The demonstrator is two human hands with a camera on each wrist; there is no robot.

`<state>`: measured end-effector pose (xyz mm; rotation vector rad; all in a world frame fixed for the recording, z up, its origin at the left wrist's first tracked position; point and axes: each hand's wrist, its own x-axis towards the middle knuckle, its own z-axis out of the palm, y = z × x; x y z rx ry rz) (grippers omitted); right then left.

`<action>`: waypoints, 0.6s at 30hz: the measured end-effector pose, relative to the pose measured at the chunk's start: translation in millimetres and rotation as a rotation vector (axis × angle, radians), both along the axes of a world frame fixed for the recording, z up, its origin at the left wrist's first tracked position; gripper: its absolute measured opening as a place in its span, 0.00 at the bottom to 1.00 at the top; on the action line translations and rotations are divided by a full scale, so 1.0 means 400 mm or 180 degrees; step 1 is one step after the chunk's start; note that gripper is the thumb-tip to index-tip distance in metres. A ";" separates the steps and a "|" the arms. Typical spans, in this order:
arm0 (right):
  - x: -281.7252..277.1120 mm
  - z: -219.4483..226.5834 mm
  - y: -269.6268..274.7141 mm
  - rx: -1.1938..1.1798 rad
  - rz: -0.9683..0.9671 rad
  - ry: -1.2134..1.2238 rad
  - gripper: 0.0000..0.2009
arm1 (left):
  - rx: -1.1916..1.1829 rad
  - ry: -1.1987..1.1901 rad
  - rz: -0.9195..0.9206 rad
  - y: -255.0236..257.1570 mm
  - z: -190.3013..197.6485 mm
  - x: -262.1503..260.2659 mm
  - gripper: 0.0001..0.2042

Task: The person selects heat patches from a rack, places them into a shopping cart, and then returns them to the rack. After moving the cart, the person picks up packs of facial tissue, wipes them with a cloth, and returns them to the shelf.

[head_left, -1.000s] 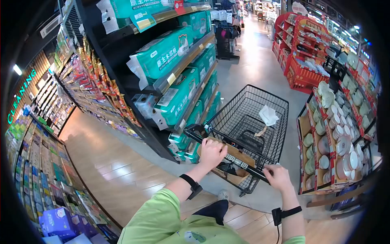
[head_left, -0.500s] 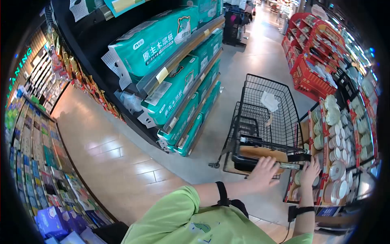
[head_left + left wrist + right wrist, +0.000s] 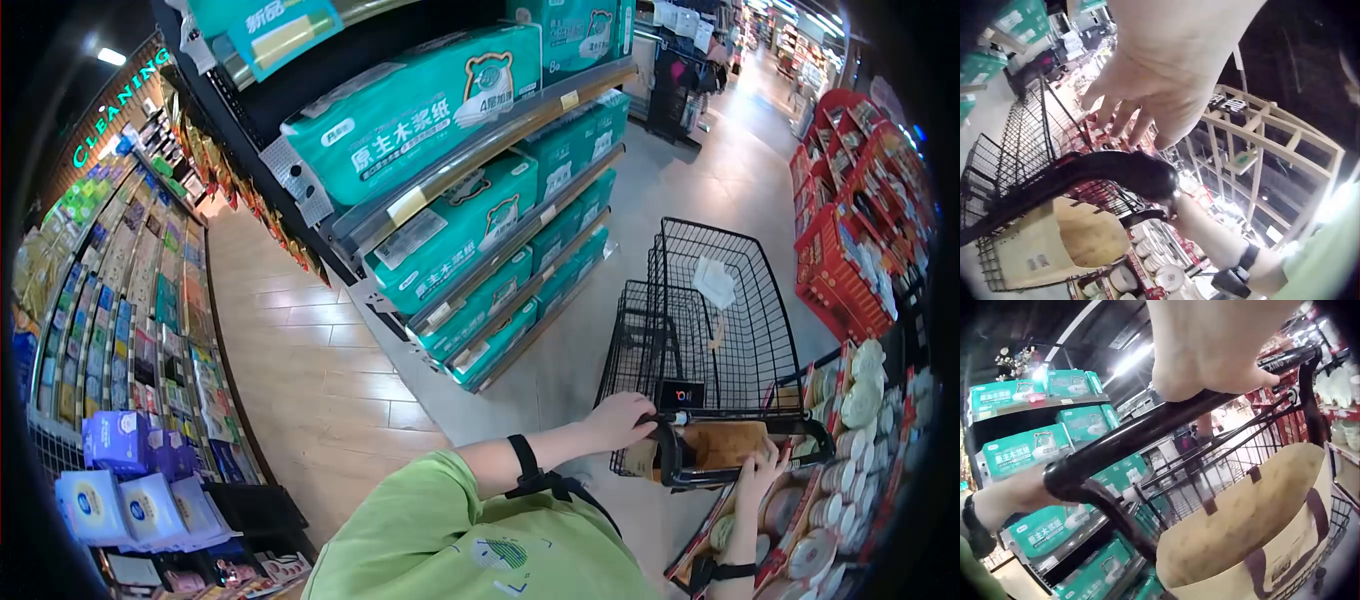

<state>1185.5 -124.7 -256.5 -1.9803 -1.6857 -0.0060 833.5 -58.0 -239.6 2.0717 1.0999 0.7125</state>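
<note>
A black wire shopping cart stands in front of the body, its handle near the hands. My left hand is at the handle's left corner; the left wrist view shows this hand above the bar, fingers loose and spread. My right hand lies over the bar farther right; in the right wrist view that hand has its palm on the bar, thumb along it and a fingertip below. An open tan bag with dark straps hangs just past the handle. White crumpled paper lies in the basket.
Shelves of green tissue packs rise left of the cart. Red display stands are at the right, with racks of dishes close beside the cart. Purple packs sit at the lower left. A tiled floor runs between the shelves.
The cart has turned relative to the body and stands farther right in view. Both hands have shifted along the handle, the left to its left corner. The green packs look nearer.
</note>
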 end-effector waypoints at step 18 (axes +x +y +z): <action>0.335 0.150 0.313 -0.0728 0.0616 0.0309 0.08 | 0.0268 0.0258 0.0252 0.612 -0.159 0.143 0.20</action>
